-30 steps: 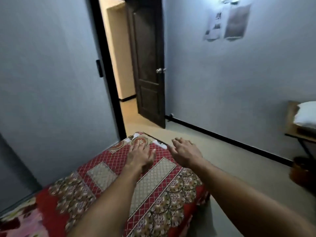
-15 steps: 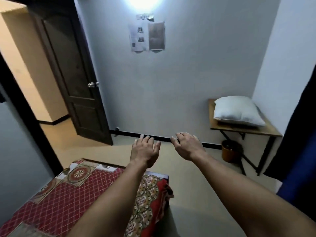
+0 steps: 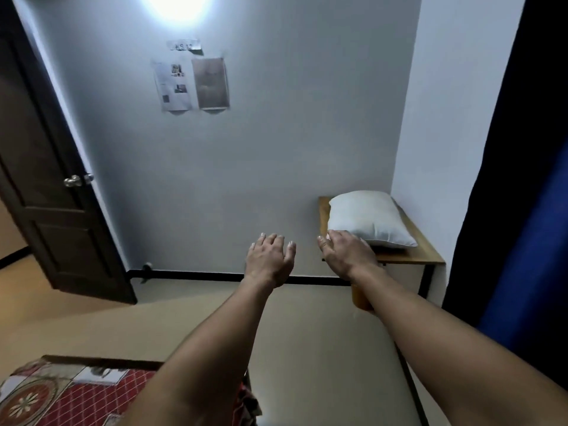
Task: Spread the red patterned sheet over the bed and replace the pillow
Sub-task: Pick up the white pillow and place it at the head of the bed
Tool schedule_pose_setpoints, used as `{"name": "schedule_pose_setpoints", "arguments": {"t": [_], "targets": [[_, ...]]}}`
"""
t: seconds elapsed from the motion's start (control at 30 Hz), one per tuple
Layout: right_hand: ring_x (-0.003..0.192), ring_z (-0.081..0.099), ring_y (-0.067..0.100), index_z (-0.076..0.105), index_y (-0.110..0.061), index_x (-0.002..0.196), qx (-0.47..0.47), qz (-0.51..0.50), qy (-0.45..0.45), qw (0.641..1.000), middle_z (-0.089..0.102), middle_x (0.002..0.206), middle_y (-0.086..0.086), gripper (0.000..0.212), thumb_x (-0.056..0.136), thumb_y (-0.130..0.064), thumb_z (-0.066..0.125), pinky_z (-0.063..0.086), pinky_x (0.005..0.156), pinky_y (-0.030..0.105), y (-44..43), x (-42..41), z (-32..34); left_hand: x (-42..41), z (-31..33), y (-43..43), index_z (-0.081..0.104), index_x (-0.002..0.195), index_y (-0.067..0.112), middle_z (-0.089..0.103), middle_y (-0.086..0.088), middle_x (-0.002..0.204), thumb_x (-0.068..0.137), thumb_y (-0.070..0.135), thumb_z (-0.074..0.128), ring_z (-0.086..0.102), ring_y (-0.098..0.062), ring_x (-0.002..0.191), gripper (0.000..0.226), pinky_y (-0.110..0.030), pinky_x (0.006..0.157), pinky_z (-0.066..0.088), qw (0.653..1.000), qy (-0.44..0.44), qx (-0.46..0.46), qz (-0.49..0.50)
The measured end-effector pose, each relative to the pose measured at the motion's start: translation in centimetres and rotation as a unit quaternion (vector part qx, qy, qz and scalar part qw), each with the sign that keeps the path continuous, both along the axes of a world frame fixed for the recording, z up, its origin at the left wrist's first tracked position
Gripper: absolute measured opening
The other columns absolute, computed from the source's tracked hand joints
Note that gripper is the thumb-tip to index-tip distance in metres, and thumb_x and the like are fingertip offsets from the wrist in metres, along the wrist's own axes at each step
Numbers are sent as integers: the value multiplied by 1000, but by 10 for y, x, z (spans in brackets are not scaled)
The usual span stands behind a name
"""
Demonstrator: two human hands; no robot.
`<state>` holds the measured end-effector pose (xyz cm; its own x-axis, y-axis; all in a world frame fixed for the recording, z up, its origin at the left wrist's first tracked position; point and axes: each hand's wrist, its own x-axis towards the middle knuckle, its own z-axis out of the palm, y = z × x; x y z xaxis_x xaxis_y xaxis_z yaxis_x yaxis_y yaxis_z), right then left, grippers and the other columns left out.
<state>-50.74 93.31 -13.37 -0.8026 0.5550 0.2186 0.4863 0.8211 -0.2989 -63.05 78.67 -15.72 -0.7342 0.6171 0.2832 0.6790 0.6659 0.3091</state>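
Observation:
A white pillow (image 3: 368, 221) lies on a small wooden side table (image 3: 415, 253) in the far right corner. Both arms stretch forward at chest height. My right hand (image 3: 345, 252) is open, palm down, and overlaps the pillow's near left corner; whether it touches is unclear. My left hand (image 3: 270, 259) is open with fingers apart, held in the air left of the pillow, holding nothing. The red patterned sheet (image 3: 70, 395) covers the bed corner at the bottom left, partly hidden by my left forearm.
A dark wooden door (image 3: 46, 179) stands open at the left, leading to a hallway. Papers (image 3: 192, 84) are stuck on the grey wall ahead. A dark blue curtain (image 3: 522, 210) hangs at the right edge. An orange bin (image 3: 361, 301) sits under the table. Beige floor lies between bed and table.
The view has swung right and away from the bed. Both hands have lifted off the sheet and moved toward the pillow on the table, which now looks closer.

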Motion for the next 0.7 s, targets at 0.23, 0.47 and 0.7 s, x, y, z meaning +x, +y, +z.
{"name": "schedule_pose_setpoints", "arguments": {"t": [0.23, 0.47, 0.7], "targets": [[131, 47, 29, 50, -19, 141, -4, -73, -5, 997, 52, 146, 7, 55, 105, -53, 27, 37, 106, 44, 92, -14, 3, -34, 8, 110, 42, 147, 16, 38, -5, 156, 102, 52, 23, 23, -23, 149, 61, -43, 119, 23, 998, -4, 12, -56], [138, 42, 28, 42, -19, 151, 8, -120, -8, 993, 46, 153, 6, 59, 105, -53, 27, 33, 111, 42, 164, -57, 7, -95, 3, 195, 44, 145, 15, 41, -7, 154, 103, 52, 22, 27, -25, 147, 60, -41, 116, 28, 996, 1, 1, -93], [134, 45, 28, 45, -19, 148, 17, -164, 7, 986, 49, 150, 6, 57, 105, -52, 28, 38, 107, 42, 234, -116, 16, -165, 15, 279, 47, 142, 15, 48, -7, 147, 103, 52, 23, 38, -26, 138, 59, -43, 108, 36, 991, -18, 6, -129]]}}
